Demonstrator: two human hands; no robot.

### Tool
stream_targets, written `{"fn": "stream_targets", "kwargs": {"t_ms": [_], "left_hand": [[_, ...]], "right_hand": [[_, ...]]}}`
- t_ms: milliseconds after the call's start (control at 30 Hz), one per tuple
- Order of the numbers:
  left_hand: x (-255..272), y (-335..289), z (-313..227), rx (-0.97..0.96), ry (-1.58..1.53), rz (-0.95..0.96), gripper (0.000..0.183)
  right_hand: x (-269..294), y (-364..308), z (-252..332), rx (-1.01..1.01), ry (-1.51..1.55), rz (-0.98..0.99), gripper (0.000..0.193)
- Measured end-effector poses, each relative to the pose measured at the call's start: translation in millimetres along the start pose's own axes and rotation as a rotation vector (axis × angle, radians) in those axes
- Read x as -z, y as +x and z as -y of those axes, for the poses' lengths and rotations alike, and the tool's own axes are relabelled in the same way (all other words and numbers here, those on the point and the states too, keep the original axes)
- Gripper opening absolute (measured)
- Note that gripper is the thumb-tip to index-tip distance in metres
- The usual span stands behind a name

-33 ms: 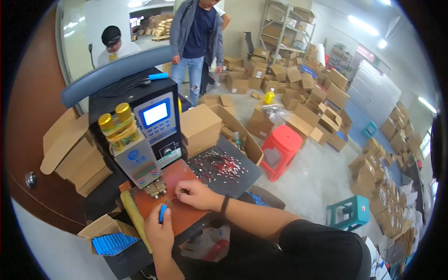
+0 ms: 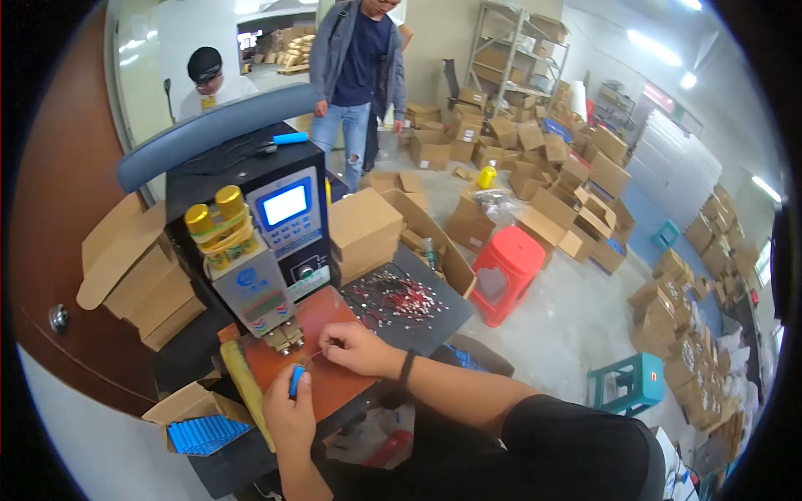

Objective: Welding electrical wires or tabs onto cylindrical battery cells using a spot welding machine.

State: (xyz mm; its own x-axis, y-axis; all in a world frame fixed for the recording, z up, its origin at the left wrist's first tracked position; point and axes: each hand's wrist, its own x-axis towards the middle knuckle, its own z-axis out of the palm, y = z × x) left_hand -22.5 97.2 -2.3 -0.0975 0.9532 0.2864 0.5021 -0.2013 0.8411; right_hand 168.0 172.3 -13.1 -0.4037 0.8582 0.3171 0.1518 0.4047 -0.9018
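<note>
My left hand is closed around a blue cylindrical battery cell, its upper end showing past the thumb. Just right of it, my right hand pinches a thin reddish wire that runs toward the cell; whether they touch is too small to tell. Both hands are over an orange mat, right below the metal electrode head of a spot welder with a lit screen. A heap of red and black wire leads lies beyond my right hand.
An open carton of blue cells stands at lower left. Another blue cell lies on the welder. Cardboard boxes and a red stool flank the dark table. A person stands beyond; another is at far left.
The whole view has shifted slightly, so the scene sits a little farther right. Both hands keep the same grip and place over the mat.
</note>
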Motion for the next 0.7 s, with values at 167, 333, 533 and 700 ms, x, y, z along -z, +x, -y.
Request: {"fn": "stream_targets", "kwargs": {"t_ms": [167, 333, 533, 700], "left_hand": [[2.9, 2.6, -11.5, -0.074, 0.030, 0.019, 0.026], [2.8, -0.9, -8.3, -0.104, 0.003, -0.013, 0.026], [1.5, 2.5, -8.0, -0.093, 0.017, 0.013, 0.027], [5.0, 1.7, -6.0, -0.121, -0.004, 0.009, 0.029]], "right_hand": [[2.4, -3.3, -0.7, -0.012, 0.027, -0.027, 0.008], [-0.6, -6.1, 1.5, -0.030, 0.054, -0.030, 0.008], [1.9, -7.4, -0.8, -0.047, 0.065, -0.028, 0.007], [0.7, -4.9, 3.3, -0.031, 0.042, -0.024, 0.006]]}}
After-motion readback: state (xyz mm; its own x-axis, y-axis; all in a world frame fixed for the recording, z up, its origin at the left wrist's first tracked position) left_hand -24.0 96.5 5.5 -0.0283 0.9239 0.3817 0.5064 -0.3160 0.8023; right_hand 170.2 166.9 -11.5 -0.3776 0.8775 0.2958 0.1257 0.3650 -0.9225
